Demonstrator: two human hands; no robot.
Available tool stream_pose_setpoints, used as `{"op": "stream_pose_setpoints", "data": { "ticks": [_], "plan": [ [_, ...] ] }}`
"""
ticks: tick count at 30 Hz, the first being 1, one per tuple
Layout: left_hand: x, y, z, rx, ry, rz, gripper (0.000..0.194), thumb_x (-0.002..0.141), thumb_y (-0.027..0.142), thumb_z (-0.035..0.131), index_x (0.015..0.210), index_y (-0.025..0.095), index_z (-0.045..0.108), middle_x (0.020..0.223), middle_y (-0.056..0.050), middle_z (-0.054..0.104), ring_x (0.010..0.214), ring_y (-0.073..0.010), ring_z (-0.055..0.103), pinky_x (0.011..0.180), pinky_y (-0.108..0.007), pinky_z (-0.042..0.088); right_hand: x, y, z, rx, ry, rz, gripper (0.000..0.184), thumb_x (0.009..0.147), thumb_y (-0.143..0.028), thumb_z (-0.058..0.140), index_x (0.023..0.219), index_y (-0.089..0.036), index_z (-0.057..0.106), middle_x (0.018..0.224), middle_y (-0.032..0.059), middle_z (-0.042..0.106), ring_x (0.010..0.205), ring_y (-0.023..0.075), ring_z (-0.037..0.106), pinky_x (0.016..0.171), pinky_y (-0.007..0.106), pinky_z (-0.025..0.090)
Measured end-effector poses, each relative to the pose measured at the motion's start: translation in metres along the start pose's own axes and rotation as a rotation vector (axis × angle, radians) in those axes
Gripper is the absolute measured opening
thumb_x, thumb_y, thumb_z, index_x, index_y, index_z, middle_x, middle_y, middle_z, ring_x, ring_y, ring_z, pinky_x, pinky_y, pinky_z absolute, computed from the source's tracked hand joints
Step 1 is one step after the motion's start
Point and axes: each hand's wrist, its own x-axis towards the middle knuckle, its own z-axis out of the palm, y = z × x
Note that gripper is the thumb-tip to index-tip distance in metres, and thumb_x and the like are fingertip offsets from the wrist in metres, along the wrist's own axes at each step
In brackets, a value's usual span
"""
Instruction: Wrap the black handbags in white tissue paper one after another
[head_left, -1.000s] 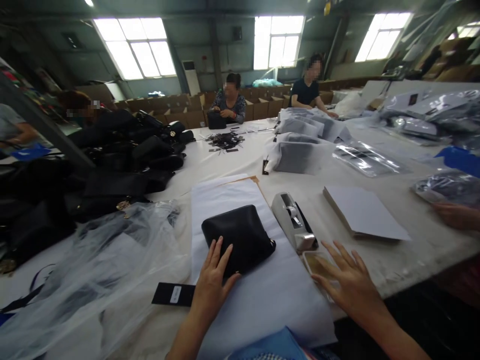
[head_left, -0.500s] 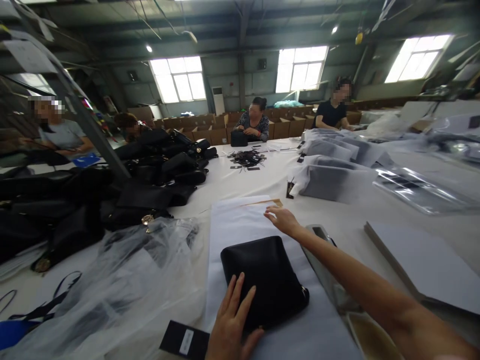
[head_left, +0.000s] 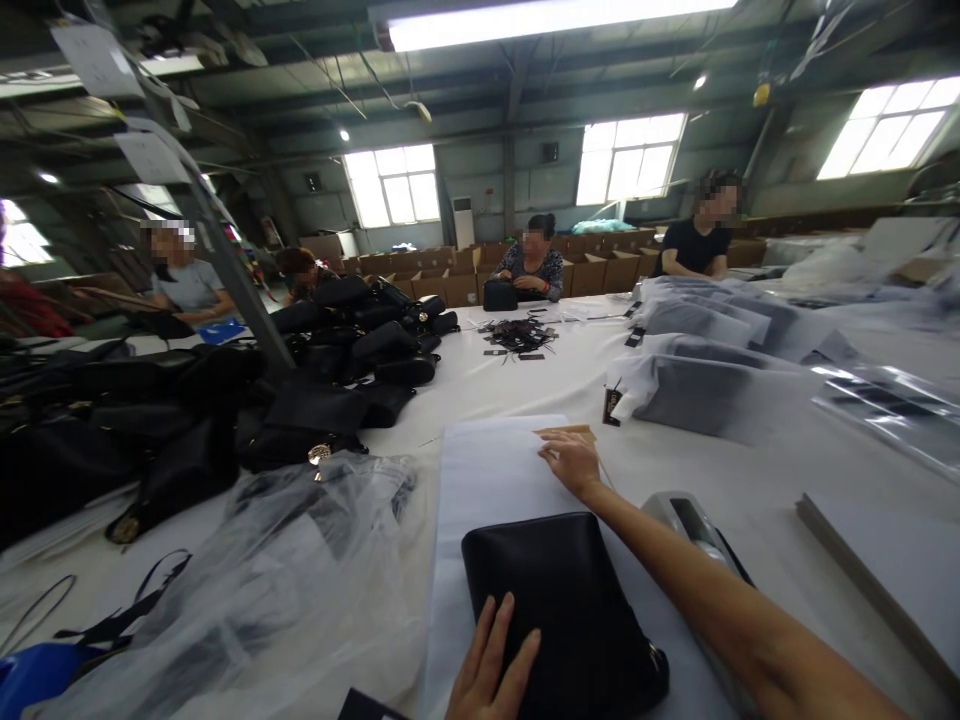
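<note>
A black leather-look handbag lies flat on a stack of white paper sheets. My left hand rests on the bag's near left part, fingers spread; its lower part is cut off by the frame. My right hand reaches beyond the bag to the far edge of the paper, its fingers bent together on the top sheet, where brown paper shows beneath. The right forearm passes over a tape dispenser and partly hides it. A black tag peeks in at the bottom edge.
Many black bags are heaped at the left, beside crumpled clear plastic. Wrapped grey bags and a stack of white board occupy the right. Black tags lie in a pile farther back. Several co-workers sit or stand around.
My right hand has left the tape dispenser's side and swung forward and left to the paper's far edge, its fingers closing there. My left hand has stayed on the handbag. The view has tilted up.
</note>
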Motion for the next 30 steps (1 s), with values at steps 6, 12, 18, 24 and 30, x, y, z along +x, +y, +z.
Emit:
{"op": "stream_pose_setpoints", "data": {
  "ticks": [6, 12, 18, 24, 30],
  "plan": [
    [0.043, -0.010, -0.064, -0.037, -0.063, -0.029, 0.069, 0.094, 0.038, 0.054, 0.154, 0.032, 0.020, 0.146, -0.008, 0.051, 0.129, -0.0260, 0.054, 0.103, -0.044, 0.051, -0.016, -0.027, -0.051, 0.083, 0.180, -0.066, 0.013, 0.092, -0.031, 0.060, 0.090, -0.027, 0.073, 0.110, 0.0005, 0.074, 0.101, 0.0214, 0.067, 0.102, 0.044, 0.045],
    [0.146, -0.024, -0.107, 0.059, 0.163, -0.122, 0.058, 0.092, 0.023, 0.057, 0.147, 0.024, 0.039, 0.159, -0.010, 0.030, 0.147, -0.0279, 0.024, 0.119, -0.050, 0.026, -0.071, -0.055, -0.105, 0.174, 0.334, -0.212, 0.012, 0.093, -0.026, 0.060, 0.096, -0.027, 0.072, 0.112, 0.0014, 0.073, 0.102, 0.0192, 0.068, 0.106, 0.044, 0.044],
    [0.195, -0.026, -0.101, -0.327, -0.171, -0.177, 0.035, 0.091, 0.040, 0.057, 0.119, 0.021, 0.066, 0.131, -0.009, 0.064, 0.123, -0.0268, 0.057, 0.108, -0.042, 0.040, -0.099, -0.059, -0.122, 0.169, 0.304, -0.211, 0.015, 0.092, -0.022, 0.058, 0.096, -0.027, 0.072, 0.113, 0.0019, 0.073, 0.101, 0.0195, 0.068, 0.098, 0.042, 0.050],
    [0.212, -0.007, -0.092, -0.404, -0.269, -0.144, 0.045, 0.087, 0.056, 0.053, 0.095, 0.017, 0.075, 0.087, -0.003, 0.074, 0.082, -0.0200, 0.065, 0.078, -0.027, 0.048, -0.097, -0.063, -0.128, 0.167, 0.320, -0.230, 0.015, 0.093, -0.021, 0.058, 0.097, -0.027, 0.071, 0.113, 0.0014, 0.073, 0.101, 0.0199, 0.068, 0.099, 0.043, 0.050],
    [0.248, -0.021, -0.090, -0.400, -0.349, -0.177, 0.043, 0.084, 0.051, 0.054, 0.068, 0.014, 0.070, 0.056, 0.003, 0.057, 0.057, -0.0123, 0.049, 0.055, -0.024, 0.036, -0.097, -0.060, -0.129, 0.188, 0.342, -0.233, 0.015, 0.092, -0.022, 0.060, 0.099, -0.028, 0.071, 0.112, 0.0017, 0.073, 0.102, 0.0197, 0.068, 0.099, 0.043, 0.051]
  ]
}}
